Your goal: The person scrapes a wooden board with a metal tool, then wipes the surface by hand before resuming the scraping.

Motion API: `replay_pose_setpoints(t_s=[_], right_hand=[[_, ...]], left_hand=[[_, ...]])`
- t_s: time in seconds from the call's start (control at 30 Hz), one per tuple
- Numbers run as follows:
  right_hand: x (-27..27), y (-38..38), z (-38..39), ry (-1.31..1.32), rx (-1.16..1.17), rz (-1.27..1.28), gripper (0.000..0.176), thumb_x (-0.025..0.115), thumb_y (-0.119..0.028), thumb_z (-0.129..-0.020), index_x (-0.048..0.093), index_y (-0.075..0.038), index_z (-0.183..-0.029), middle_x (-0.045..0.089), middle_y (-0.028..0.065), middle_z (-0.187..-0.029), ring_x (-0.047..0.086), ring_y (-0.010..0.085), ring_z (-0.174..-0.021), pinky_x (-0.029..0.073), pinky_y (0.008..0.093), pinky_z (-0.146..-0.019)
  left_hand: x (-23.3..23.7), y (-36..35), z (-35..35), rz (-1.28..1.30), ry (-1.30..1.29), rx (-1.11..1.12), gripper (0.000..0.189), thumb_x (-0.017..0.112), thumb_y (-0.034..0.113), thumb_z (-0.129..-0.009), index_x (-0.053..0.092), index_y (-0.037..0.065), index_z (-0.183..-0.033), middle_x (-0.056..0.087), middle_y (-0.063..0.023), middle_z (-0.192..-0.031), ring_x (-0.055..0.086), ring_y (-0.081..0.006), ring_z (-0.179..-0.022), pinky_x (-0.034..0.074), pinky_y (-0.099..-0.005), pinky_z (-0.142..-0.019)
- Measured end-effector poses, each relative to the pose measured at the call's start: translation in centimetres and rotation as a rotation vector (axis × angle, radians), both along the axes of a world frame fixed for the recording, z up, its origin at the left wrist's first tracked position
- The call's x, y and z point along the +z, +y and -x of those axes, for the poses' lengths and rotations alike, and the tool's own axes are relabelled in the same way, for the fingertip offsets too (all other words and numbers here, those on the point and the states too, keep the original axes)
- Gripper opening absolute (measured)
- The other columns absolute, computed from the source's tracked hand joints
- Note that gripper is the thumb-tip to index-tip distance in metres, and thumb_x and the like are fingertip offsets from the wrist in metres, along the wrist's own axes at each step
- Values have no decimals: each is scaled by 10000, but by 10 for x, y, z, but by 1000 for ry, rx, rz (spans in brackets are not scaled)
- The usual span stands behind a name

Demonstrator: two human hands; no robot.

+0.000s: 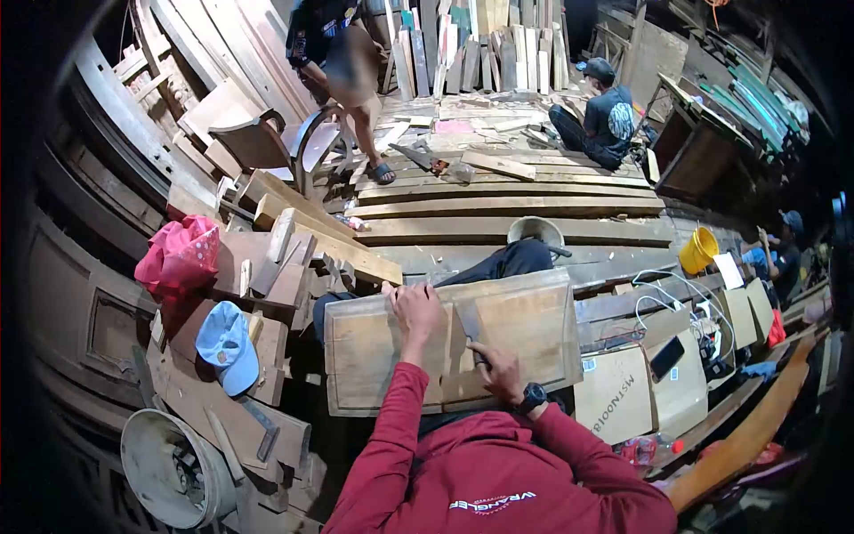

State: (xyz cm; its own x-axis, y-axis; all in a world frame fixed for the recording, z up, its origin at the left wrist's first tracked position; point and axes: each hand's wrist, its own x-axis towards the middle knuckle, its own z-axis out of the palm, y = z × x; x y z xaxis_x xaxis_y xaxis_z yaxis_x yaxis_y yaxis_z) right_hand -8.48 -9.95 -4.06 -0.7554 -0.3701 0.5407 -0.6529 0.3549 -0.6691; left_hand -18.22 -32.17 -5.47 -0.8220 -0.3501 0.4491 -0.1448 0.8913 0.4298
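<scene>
A pale wooden panel [525, 311] with a raised border and a centre bar lies across my lap. My left hand [416, 311] rests on its left half, fingers apart and reaching to the far edge. On the right half, my right hand [500, 369] is closed around the dark handle of a putty knife [471, 322]. The flat blade points away from me and lies close over the wood, right of the centre bar.
Left of me are a blue cap [229, 345], a pink bag [181, 255] and a white bucket [176, 469]. At right lie cardboard [614, 392], a phone [666, 357] and cables. Ahead are stacked planks [507, 206], a standing person [325, 53] and a seated person [609, 116].
</scene>
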Motion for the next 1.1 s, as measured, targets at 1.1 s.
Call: replay_pose_setpoints(t_s=[1.1], right_hand=[[-2, 7, 0, -97, 71, -104, 431, 668, -38, -830, 648, -96, -1257, 691, 184, -975, 676, 361, -845, 548, 424, -735]], left_hand=[[3, 1, 0, -50, -42, 31, 315, 597, 282, -942, 776, 23, -925, 735, -227, -940, 652, -369, -1021, 335, -484, -1167]])
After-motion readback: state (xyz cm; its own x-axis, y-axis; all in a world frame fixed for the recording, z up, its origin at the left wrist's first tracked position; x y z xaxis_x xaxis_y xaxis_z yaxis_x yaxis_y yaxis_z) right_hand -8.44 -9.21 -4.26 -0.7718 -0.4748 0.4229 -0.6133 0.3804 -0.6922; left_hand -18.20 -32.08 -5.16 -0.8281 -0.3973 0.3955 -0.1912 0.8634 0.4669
